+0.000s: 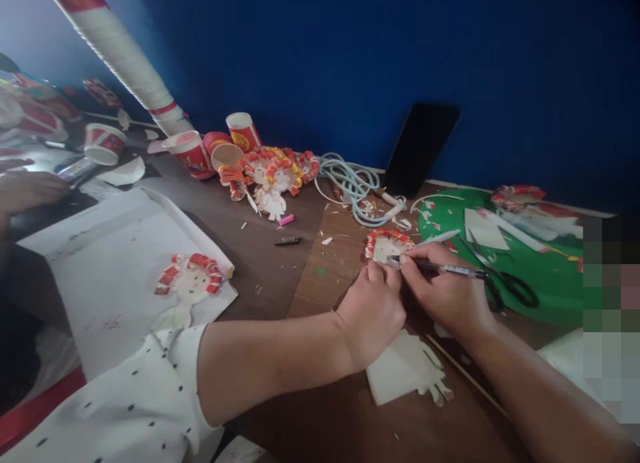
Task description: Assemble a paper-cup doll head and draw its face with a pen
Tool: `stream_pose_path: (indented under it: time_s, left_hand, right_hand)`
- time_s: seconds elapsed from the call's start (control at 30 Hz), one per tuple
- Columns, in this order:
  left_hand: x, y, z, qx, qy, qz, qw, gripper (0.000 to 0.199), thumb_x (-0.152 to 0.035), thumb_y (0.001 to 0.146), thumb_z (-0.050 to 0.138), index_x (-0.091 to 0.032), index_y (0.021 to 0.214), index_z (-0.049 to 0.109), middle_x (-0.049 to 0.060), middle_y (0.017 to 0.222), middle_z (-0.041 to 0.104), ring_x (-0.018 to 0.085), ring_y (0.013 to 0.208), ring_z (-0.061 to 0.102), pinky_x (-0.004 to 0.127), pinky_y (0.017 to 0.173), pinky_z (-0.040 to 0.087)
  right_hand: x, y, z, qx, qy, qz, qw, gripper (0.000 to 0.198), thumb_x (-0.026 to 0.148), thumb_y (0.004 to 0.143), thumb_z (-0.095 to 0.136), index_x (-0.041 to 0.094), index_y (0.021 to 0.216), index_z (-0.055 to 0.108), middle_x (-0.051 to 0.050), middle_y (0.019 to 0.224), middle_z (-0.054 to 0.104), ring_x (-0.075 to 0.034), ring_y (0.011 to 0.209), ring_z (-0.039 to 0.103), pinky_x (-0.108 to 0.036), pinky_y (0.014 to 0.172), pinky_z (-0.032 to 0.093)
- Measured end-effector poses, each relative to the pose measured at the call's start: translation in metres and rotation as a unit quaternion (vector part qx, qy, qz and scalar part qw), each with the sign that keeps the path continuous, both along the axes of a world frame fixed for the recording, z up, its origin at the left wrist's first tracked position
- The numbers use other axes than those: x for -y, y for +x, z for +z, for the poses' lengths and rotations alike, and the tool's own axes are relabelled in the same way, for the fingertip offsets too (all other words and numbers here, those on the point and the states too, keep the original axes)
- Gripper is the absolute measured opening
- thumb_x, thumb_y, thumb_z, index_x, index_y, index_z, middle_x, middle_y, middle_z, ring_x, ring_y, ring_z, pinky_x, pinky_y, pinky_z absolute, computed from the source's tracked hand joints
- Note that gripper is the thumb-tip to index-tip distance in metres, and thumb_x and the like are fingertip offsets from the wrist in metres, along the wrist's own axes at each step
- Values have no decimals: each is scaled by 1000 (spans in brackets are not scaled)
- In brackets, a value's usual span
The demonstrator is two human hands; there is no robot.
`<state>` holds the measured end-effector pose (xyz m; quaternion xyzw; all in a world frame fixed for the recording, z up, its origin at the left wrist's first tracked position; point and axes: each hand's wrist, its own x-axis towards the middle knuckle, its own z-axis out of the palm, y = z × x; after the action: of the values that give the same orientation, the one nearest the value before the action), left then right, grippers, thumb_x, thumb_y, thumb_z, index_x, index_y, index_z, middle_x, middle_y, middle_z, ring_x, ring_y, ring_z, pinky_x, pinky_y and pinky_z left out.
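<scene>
- Head view: the right hand (pixel 447 289) grips a pen (pixel 467 271), its tip at the face of a paper doll (pixel 384 249) with a red curled fringe.
- The doll is on the brown table (pixel 310 289), just beyond both hands.
- The left hand (pixel 375 309) has its fingers bent at the doll's lower edge; they hide that part, so I cannot tell whether they pinch it or only press.
- Nearer the person, below the left hand, lie a white block (pixel 393 369) and a pale cut-out (pixel 436 381), with a thin stick (pixel 467 376) to their right.
- Scissors (pixel 520 289) lie on a green sheet (pixel 555 283) at right.
- Behind the doll, a phone (pixel 423 146) leans on the blue wall (pixel 300 56), beside a coiled cable (pixel 345 173).
- Further left are cups (pixel 243 131) and more dolls (pixel 281 176).
- At far left, another person's hand (pixel 33 193) shows near a white box lid (pixel 110 269) holding a second doll (pixel 193 281).
</scene>
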<state>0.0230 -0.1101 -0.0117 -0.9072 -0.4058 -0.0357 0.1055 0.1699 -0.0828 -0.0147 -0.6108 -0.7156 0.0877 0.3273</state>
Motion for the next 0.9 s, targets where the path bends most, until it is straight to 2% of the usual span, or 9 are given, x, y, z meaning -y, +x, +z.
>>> stream_pose_path:
  time_s: [0.9]
  left_hand:
    - [0,0,-3,-2,6,-5,1000,44,-20,91,42,1,127,55,23,117,58,27,102,57,36,83,49]
  right_hand:
    - [-1,0,-3,-2,10,1,1000,13,35,83,59,23,82,63,0,77,70,-17,70,66,-29,67,49]
